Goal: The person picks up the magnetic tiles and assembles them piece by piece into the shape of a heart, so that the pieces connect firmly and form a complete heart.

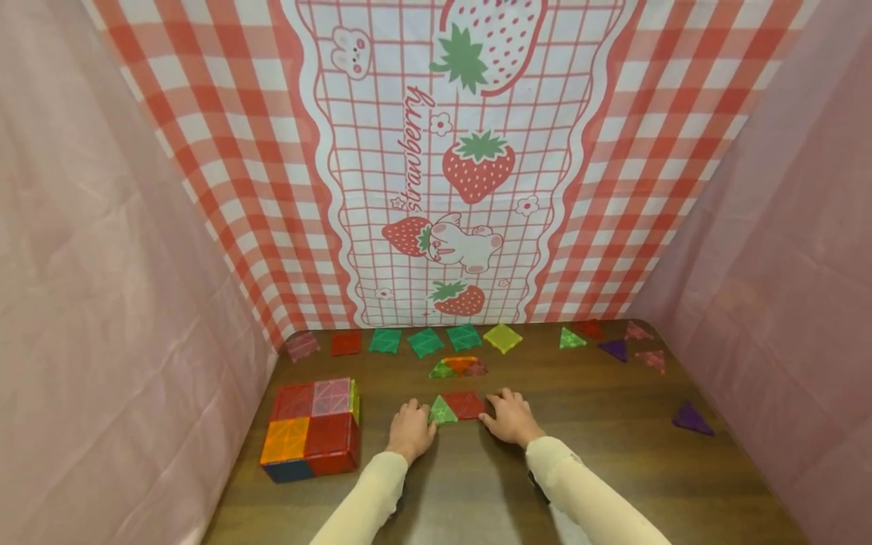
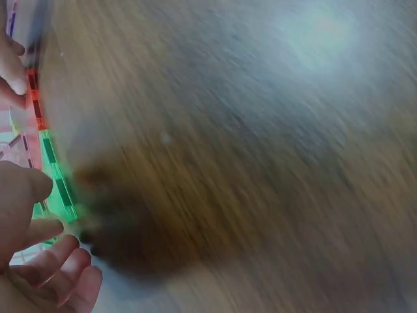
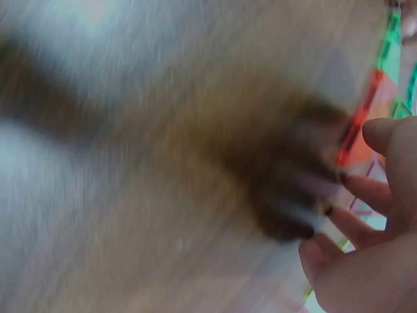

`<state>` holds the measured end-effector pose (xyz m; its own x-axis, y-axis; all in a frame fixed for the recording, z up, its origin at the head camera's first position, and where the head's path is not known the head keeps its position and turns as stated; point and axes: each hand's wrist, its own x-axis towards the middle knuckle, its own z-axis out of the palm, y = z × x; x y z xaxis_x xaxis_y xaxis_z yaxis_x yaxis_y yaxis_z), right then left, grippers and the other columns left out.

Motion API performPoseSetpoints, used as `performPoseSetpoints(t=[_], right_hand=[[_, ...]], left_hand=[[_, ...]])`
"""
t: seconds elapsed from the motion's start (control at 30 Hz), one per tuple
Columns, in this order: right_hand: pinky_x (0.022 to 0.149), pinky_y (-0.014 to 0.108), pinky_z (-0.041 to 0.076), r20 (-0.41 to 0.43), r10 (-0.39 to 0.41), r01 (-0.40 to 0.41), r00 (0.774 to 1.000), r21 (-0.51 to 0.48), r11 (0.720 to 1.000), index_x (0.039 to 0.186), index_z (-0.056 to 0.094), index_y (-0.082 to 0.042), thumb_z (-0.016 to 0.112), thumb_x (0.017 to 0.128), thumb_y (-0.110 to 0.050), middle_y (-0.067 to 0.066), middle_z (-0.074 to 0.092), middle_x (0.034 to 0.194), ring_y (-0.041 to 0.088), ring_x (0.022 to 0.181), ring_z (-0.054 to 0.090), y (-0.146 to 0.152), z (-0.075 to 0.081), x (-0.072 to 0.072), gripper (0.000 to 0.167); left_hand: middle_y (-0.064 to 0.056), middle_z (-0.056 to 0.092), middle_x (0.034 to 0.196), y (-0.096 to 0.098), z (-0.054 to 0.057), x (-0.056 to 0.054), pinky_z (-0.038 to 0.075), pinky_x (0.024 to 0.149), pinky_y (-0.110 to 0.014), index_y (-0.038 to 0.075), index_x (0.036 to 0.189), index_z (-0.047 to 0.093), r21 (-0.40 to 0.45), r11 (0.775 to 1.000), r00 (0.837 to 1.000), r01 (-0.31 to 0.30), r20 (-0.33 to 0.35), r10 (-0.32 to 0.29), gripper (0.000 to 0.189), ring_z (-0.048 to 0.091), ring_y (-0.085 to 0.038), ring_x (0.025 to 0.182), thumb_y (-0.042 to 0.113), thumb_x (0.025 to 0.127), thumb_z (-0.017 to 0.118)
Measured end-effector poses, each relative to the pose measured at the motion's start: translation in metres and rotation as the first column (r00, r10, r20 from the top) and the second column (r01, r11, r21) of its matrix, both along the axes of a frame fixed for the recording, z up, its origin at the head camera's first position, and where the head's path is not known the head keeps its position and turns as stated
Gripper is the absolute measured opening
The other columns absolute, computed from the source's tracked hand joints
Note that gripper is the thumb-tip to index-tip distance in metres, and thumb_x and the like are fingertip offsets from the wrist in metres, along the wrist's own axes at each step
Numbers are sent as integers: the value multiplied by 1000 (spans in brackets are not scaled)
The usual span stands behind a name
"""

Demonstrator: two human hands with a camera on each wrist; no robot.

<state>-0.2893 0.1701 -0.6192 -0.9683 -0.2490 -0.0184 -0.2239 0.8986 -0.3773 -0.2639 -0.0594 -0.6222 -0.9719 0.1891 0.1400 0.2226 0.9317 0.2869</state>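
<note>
Strawberry-print cloth hangs behind the table; pink curtains flank it.

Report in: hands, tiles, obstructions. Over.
Left hand at green triangle, right hand at red piece. Triangle and piece adjoining on table. No obstruction visible between hands; multicoloured trapezoid just beyond.

Rm to pass on table btwn R hand & near purple triangle; tile block obstructs left, tile row far.
</note>
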Motion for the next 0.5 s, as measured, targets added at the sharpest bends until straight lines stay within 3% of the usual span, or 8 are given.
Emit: performPoseSetpoints(t=[0.17,0.37,0.5], right_hand=[[96,62,42,-53,-19,19,998,-3,1000,132,68,-7,71,95,-32,23,57,135,49,122,51,-7,-7,3,44],[97,62,42,-69,-48,44,996,-66,997,128,70,-8,74,93,-28,22,58,136,49,123,50,-11,-10,2,41],[94,59,42,-54,-70,62,996,-139,988,120,71,-5,79,88,-23,19,63,125,45,117,54,-14,-12,0,37]], left_hand=[[-14,57,106,8,-2,-2,52,83,-48,0,117,72,49,999,999,-16,34,15,38,57,-32,99,29,93,73],[-16,56,100,15,-7,-4,52,83,-46,-4,108,71,86,994,997,-66,-39,69,34,58,-32,94,22,87,78],[-21,56,101,14,-8,-8,52,90,-50,-7,106,65,197,978,997,-72,6,73,35,59,-39,98,15,83,81]])
